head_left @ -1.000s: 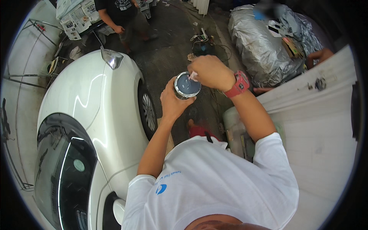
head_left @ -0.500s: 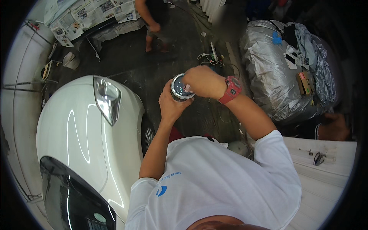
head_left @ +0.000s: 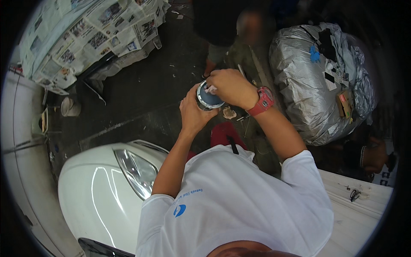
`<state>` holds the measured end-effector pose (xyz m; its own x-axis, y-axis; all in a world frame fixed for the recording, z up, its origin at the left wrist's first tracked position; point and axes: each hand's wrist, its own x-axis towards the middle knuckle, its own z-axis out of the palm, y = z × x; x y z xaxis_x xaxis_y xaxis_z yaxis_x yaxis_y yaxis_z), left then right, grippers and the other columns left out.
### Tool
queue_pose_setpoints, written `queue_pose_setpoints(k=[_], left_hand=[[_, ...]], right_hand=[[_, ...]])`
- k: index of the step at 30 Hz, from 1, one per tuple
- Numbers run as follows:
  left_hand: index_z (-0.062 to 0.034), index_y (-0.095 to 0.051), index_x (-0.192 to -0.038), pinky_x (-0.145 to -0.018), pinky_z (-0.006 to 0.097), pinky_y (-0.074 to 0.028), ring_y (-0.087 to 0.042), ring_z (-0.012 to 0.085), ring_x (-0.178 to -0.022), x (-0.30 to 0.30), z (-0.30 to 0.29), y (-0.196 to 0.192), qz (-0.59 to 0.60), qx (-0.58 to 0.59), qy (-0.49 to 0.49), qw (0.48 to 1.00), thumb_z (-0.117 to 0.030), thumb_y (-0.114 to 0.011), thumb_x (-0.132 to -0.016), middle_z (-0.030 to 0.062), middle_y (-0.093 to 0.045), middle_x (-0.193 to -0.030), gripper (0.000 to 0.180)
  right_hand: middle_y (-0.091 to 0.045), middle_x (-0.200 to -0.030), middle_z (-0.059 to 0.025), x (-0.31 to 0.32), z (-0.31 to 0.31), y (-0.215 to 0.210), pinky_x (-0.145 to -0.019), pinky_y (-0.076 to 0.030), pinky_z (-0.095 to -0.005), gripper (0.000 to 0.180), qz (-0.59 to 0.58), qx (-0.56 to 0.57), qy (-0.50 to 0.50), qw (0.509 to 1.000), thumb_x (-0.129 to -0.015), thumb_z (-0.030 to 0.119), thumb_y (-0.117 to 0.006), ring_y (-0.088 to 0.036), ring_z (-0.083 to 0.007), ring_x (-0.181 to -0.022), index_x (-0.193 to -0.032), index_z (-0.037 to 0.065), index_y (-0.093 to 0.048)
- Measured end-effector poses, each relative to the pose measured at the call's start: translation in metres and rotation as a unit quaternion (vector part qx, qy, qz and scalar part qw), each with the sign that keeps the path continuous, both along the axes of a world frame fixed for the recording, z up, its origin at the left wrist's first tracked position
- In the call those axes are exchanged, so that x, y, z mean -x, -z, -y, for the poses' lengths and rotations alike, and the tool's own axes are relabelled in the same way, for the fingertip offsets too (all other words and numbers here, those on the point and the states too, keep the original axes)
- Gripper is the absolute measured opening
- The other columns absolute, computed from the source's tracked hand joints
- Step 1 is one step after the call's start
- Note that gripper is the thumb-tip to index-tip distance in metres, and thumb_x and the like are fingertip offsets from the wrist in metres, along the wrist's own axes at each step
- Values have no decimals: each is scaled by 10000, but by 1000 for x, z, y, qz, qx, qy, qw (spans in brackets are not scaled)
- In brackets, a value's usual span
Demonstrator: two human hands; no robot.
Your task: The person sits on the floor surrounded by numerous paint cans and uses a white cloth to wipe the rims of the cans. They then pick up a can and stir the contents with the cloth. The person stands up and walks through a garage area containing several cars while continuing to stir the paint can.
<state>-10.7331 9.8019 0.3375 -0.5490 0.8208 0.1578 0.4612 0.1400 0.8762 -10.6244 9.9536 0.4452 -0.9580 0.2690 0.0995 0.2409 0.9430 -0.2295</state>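
A round metal can (head_left: 209,101) with a shiny rim and a dark blue-grey surface inside it is in front of my chest. My left hand (head_left: 193,110) wraps round its side and holds it up. Over the far right part of the rim, my right hand (head_left: 233,89) is closed on a crumpled pale pinkish cloth (head_left: 211,89), which touches or hangs just above the can's mouth. The fingertips of my right hand are partly hidden by its back.
A white car (head_left: 92,192) stands at lower left; a newspaper-covered vehicle (head_left: 98,36) is beyond it, near a white bucket (head_left: 70,107). Another person (head_left: 216,23) is close ahead. A silver-covered bulk (head_left: 295,85) bearing a cardboard box (head_left: 343,104) stands to the right.
The white car has slid down in view and the newspaper-covered vehicle looks nearer. The other person has come closer, toward the right. Both hands keep their hold over the can.
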Motion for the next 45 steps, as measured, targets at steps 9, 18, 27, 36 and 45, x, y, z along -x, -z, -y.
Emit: queue_pose_setpoints(k=[9,18,27,36,45], left_hand=[[-15,-578,-1471,-1097,450,-548,-709,345,-1274,142,-203,14,26,18,15,999,-292,-1004,-624,186,-724,-1361,988],[-57,-568,-1492,-1122,455,-538,-695,345,-1297,289,-403,10,27,38,-42,998,-284,-999,-625,166,-709,-1392,995],[-72,-577,-1469,-1108,529,-484,-683,394,-1255,480,-616,31,21,-21,-9,1000,-300,-1006,-601,159,-722,-1346,994],[-83,-561,-1485,-1131,516,-447,-656,362,-1310,649,-837,19,21,-19,51,998,-328,-1011,-621,144,-703,-1383,1004],[-69,-563,-1475,-1097,519,-496,-684,380,-1264,774,-1067,52,-22,-18,22,999,-310,-1021,-615,166,-720,-1345,1003]], right_hand=[[-746,-993,-143,144,-211,36,-837,-605,-486,137,-10,-37,-17,999,-880,147,-767,-753,-381,-965,-988,67,-792],[-749,-1001,-141,304,-416,22,-843,-603,-503,155,27,6,-43,999,-869,170,-799,-753,-383,-969,-996,81,-800],[-737,-951,-141,481,-627,33,-824,-592,-517,180,22,-9,-21,1000,-846,201,-809,-742,-398,-932,-977,78,-793],[-751,-984,-136,639,-827,11,-834,-596,-508,199,51,-20,40,998,-836,186,-828,-748,-380,-959,-1001,80,-800],[-729,-946,-154,775,-1065,53,-817,-593,-509,176,41,-28,-1,999,-856,183,-801,-735,-394,-949,-987,68,-779]])
